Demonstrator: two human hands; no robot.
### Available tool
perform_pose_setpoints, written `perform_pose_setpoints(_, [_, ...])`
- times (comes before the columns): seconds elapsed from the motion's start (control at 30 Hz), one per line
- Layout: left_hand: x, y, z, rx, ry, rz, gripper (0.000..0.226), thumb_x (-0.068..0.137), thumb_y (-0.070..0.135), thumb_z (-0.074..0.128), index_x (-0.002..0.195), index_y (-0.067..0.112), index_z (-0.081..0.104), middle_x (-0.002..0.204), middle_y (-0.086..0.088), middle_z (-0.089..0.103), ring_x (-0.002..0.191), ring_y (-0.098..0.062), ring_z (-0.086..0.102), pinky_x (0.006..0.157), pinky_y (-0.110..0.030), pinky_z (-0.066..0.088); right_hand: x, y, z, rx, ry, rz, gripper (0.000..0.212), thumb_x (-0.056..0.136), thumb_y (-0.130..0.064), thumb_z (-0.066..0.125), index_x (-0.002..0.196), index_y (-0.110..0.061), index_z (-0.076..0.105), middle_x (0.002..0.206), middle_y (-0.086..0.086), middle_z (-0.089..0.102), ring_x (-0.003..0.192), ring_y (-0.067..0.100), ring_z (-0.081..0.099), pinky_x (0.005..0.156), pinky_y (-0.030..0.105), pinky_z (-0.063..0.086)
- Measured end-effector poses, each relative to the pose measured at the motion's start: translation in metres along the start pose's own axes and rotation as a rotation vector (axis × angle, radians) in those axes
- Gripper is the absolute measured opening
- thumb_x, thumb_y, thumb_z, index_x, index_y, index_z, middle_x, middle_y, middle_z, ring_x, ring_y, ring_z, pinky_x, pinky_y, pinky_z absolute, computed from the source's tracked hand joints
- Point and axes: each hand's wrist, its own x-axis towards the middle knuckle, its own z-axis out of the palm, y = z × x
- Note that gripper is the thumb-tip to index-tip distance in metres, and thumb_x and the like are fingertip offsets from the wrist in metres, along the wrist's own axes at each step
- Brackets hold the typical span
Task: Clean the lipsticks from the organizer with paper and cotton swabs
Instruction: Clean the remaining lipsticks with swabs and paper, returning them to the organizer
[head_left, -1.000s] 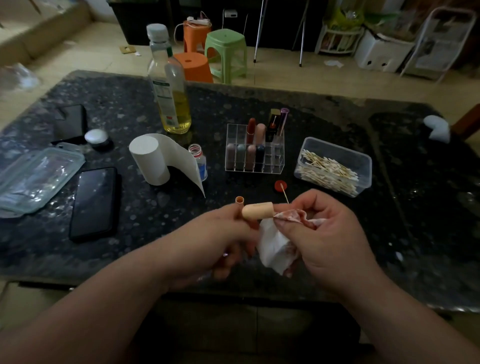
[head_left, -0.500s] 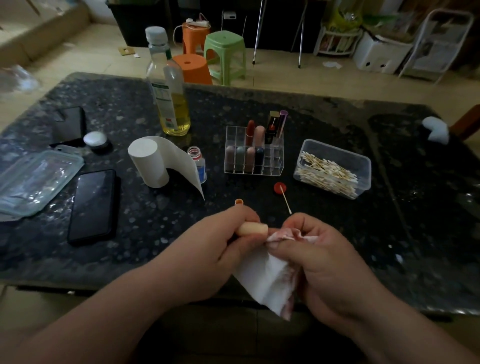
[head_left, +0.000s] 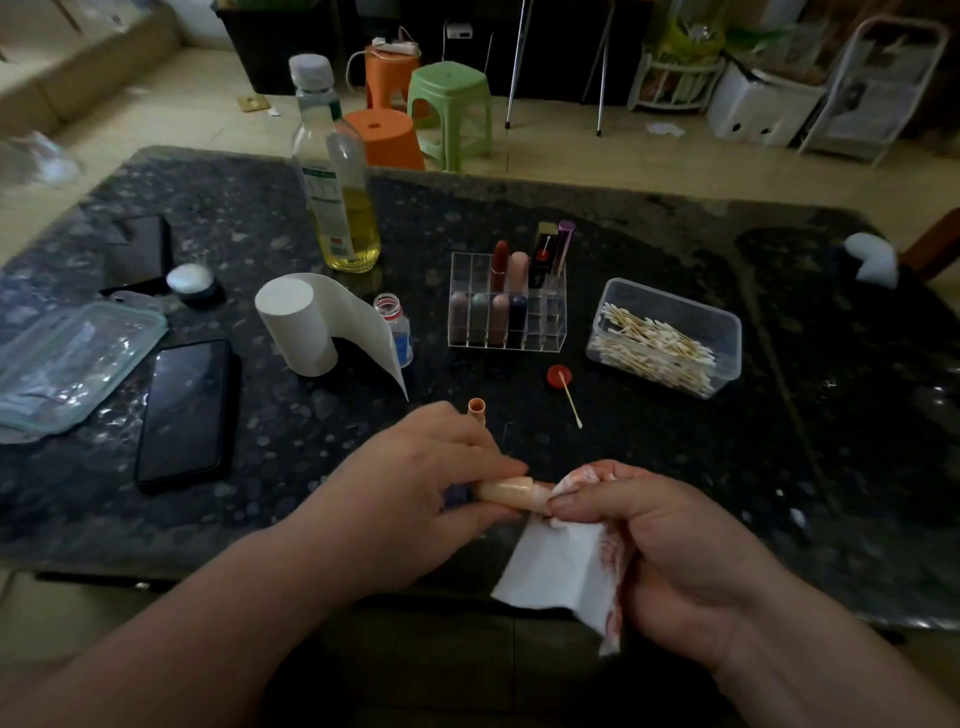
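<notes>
My left hand (head_left: 415, 483) grips a peach lipstick tube (head_left: 506, 491) lying sideways near the table's front edge. My right hand (head_left: 670, 545) pinches a white paper piece (head_left: 556, 566), stained red, against the tube's right end. A peach cap (head_left: 477, 408) stands upright just beyond my left hand. The clear organizer (head_left: 506, 304) holds several lipsticks at mid-table. A used cotton swab (head_left: 570, 400) lies beside a red cap (head_left: 559, 376). To the right is a clear box of cotton swabs (head_left: 662, 338).
On the dark stone table (head_left: 779, 467) stand a paper roll (head_left: 301, 325), a small open bottle (head_left: 397, 325), an oil bottle (head_left: 337, 171), a black phone (head_left: 184, 410), a clear lidded container (head_left: 67, 358) and a small round jar (head_left: 192, 280). Stools stand on the floor beyond.
Both hands have come down and nearer to me with the tube and paper. The paper now hangs lower below my right hand, with more of it unfolded.
</notes>
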Motion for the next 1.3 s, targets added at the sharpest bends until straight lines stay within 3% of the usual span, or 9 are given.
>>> perform_pose_setpoints(0.23, [-0.003,-0.012,-0.011,-0.538,0.101,-0.325,0.032,0.075,0.019,0.085,0.1,0.039,0.079,0.104,0.016,0.073,0.101,-0.006,0.068,0.093,-0.034,0.055,-0.002,-0.015,0.002,0.209,-0.038,-0.087,0.024,0.077,0.005,0.059,0.098,-0.005,0.064,0.102,0.021,0.076,0.098,0.037,0.068,0.086,0.053,0.054])
perform_pose_setpoints(0.4, [-0.008,-0.001,-0.012,-1.098,0.164,-0.33,0.033,0.057,0.015,0.087,0.087,0.028,0.084,0.095,-0.005,0.079,0.092,-0.015,0.075,0.076,-0.022,0.059,-0.002,-0.015,0.003,0.2,-0.117,-0.081,0.015,0.073,0.002,0.065,0.085,-0.005,0.072,0.107,0.022,0.074,0.088,0.036,0.073,0.075,0.049,0.059])
perform_pose_setpoints(0.5, [-0.013,-0.002,-0.012,-1.211,0.123,-0.238,0.04,0.052,0.025,0.095,0.09,0.023,0.084,0.097,-0.011,0.079,0.092,-0.017,0.075,0.078,-0.024,0.059,-0.001,-0.013,0.004,0.207,-0.155,-0.089,0.017,0.064,0.002,0.069,0.079,-0.006,0.07,0.1,0.024,0.072,0.084,0.036,0.072,0.071,0.048,0.06])
perform_pose_setpoints(0.7, [-0.013,0.001,-0.02,-1.058,0.112,-0.322,0.029,0.065,0.026,0.083,0.092,0.034,0.083,0.094,-0.001,0.078,0.088,-0.014,0.074,0.073,-0.024,0.057,0.004,-0.013,0.008,0.206,-0.16,-0.087,0.025,0.07,0.0,0.069,0.094,-0.008,0.069,0.102,0.023,0.071,0.088,0.035,0.07,0.076,0.049,0.06])
perform_pose_setpoints(0.83, [-0.009,-0.009,-0.032,-0.497,0.138,-0.455,0.018,0.088,0.046,0.062,0.103,0.046,0.072,0.089,0.016,0.072,0.076,-0.003,0.066,0.064,-0.017,0.051,0.009,-0.015,0.008,0.205,-0.112,-0.101,0.023,0.071,0.0,0.069,0.092,-0.01,0.07,0.11,0.019,0.074,0.087,0.031,0.073,0.075,0.046,0.06])
perform_pose_setpoints(0.9, [-0.004,-0.022,-0.031,-0.316,0.115,-0.545,0.011,0.098,0.041,0.059,0.105,0.045,0.067,0.083,0.01,0.07,0.07,-0.004,0.063,0.06,-0.017,0.045,0.013,-0.016,0.007,0.194,-0.101,-0.107,0.03,0.074,0.0,0.067,0.103,-0.006,0.067,0.103,0.018,0.076,0.083,0.028,0.075,0.066,0.042,0.061])
perform_pose_setpoints(1.03, [0.007,-0.049,-0.014,-0.039,0.031,-0.635,0.005,0.097,0.04,0.065,0.098,0.037,0.061,0.086,0.014,0.062,0.079,-0.004,0.059,0.061,-0.019,0.038,0.024,-0.015,0.004,0.17,-0.015,-0.138,0.044,0.079,-0.006,0.069,0.123,-0.004,0.064,0.111,0.018,0.075,0.107,0.031,0.071,0.087,0.046,0.056])
perform_pose_setpoints(1.13, [0.016,-0.064,0.003,0.007,0.002,-0.658,0.016,0.093,0.039,0.069,0.088,0.036,0.055,0.087,0.014,0.06,0.085,-0.005,0.059,0.062,-0.019,0.038,0.029,-0.016,0.003,0.132,0.02,-0.191,0.044,0.083,-0.01,0.068,0.126,-0.003,0.062,0.111,0.015,0.075,0.104,0.025,0.073,0.087,0.043,0.055])
perform_pose_setpoints(1.3, [0.021,-0.073,0.023,-0.03,-0.037,-0.665,0.015,0.094,0.039,0.07,0.105,0.03,0.063,0.094,0.015,0.061,0.085,-0.002,0.056,0.07,-0.02,0.043,0.034,-0.018,-0.001,0.161,0.057,-0.207,0.037,0.076,-0.009,0.073,0.113,-0.004,0.071,0.11,0.012,0.076,0.11,0.026,0.07,0.102,0.051,0.05])
